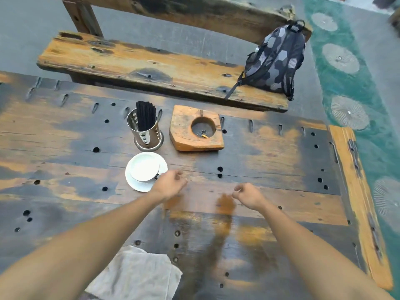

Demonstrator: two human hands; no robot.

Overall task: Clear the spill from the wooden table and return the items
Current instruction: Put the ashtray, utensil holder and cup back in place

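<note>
A white cup (144,167) sits on a white saucer (138,185) on the wooden table (270,169). My left hand (170,185) hovers just right of the saucer, fingers loosely curled, holding nothing. My right hand (249,194) is further right over bare wood, fingers also loosely curled and empty. A grey cloth (136,276) lies crumpled at the near table edge under my left forearm. The wood between and in front of my hands looks damp and glossy. Behind the cup stand a perforated metal holder of black straws (145,128) and a wooden ashtray block (195,128) with a cigarette butt.
A worn wooden bench (129,61) runs along the far side of the table, with a grey patterned backpack (275,59) on its right end. The table's right edge (355,191) borders a green patterned floor. Small holes dot the tabletop.
</note>
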